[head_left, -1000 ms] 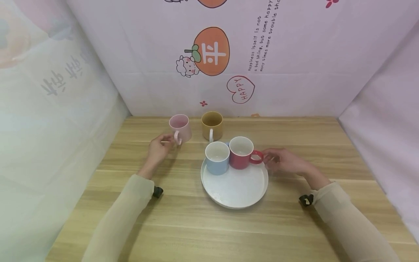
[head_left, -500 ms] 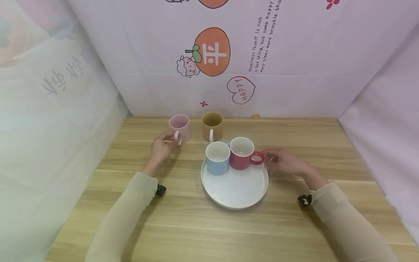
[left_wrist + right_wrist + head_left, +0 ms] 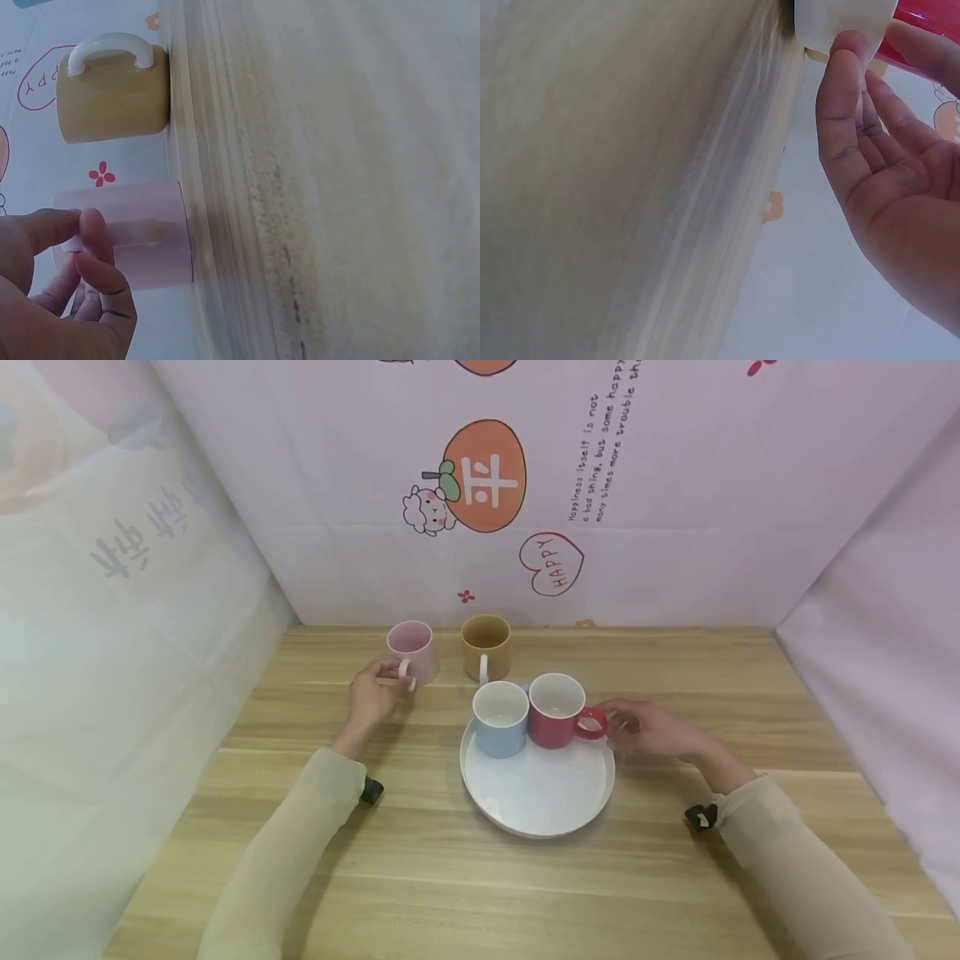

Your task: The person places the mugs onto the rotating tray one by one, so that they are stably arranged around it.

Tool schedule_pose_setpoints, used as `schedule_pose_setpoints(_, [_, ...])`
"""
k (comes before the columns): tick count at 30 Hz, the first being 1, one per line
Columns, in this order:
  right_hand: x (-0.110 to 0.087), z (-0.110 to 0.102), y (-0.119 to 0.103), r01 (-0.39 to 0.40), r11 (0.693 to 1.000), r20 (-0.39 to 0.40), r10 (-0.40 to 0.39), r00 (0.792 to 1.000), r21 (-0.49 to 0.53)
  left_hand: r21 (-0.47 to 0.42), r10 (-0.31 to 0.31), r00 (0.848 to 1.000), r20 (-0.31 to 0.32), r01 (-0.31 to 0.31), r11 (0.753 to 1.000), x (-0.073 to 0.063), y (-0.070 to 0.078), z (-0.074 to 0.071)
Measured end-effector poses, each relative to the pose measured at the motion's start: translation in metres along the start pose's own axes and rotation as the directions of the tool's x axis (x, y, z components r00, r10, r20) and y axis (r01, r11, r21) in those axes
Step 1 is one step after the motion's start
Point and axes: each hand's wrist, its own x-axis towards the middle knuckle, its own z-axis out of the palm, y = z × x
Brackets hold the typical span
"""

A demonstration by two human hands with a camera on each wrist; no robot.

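My left hand (image 3: 370, 699) pinches the handle of the pink mug (image 3: 425, 667), which stands upright on the table. In the left wrist view the thumb and finger meet on that handle. Beside it stands a mustard-yellow mug (image 3: 476, 662) with a white handle. A round white tray (image 3: 540, 802) carries a light blue mug (image 3: 498, 739) and a red mug (image 3: 551, 731) at its back. My right hand (image 3: 648, 727) is at the red mug's handle and the tray's right rim. The right wrist view has its fingertips (image 3: 847, 52) against the tray's side; whether they grip is unclear.
The wooden table (image 3: 420, 902) meets a printed white cloth (image 3: 360, 560) behind the mugs. More cloth hangs along the left and right sides. The yellow mug stands close behind the tray.
The blue and red mugs have shifted slightly right on the tray. My left hand has moved slightly right and up, closer round the pink mug's handle. The right hand stays almost still.
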Motion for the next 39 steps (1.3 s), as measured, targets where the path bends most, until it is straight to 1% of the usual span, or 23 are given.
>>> schedule_pose_setpoints(6, [-0.0002, -0.0007, 0.0029, -0.008, 1.0, 0.017, 0.008, 1.0, -0.003, 0.005, 0.009, 1.0, 0.007, -0.009, 1.0, -0.0002, 0.0019, -0.0012])
schedule_pose_setpoints(13, [-0.0001, -0.0006, 0.007, -0.005, 0.999, 0.036, 0.003, 0.999, 0.039, -0.009, 0.008, 1.0, 0.023, -0.008, 1.0, -0.0021, 0.0011, -0.0042])
schedule_pose_setpoints(19, [-0.0004, -0.001, 0.0066, -0.016, 0.999, 0.037, 0.014, 0.999, 0.049, -0.007, -0.009, 1.0, 0.026, 0.009, 1.0, -0.003, 0.0, -0.0081])
schedule_pose_setpoints(25, [-0.0009, -0.0017, 0.0064, -0.009, 0.999, 0.035, 0.007, 0.999, 0.053, -0.056, -0.016, 0.999, 0.038, 0.018, 0.998, -0.0005, -0.0006, -0.0086])
schedule_pose_setpoints(30, [-0.0011, -0.0013, 0.0062, -0.027, 0.999, 0.035, 0.025, 0.999, 0.044, -0.086, -0.036, 0.998, 0.047, 0.04, 0.995, 0.0005, -0.0008, -0.0079])
schedule_pose_setpoints(33, [-0.0008, -0.0013, 0.0053, -0.034, 0.998, 0.036, 0.033, 0.999, 0.044, -0.084, -0.049, 0.998, 0.043, 0.053, 0.995, 0.0008, -0.0009, -0.0082])
schedule_pose_setpoints(39, [-0.0003, -0.0011, 0.0048, -0.041, 0.996, 0.04, 0.038, 0.998, 0.076, -0.058, -0.042, 0.999, 0.019, 0.043, 0.997, 0.0027, -0.0021, -0.0083])
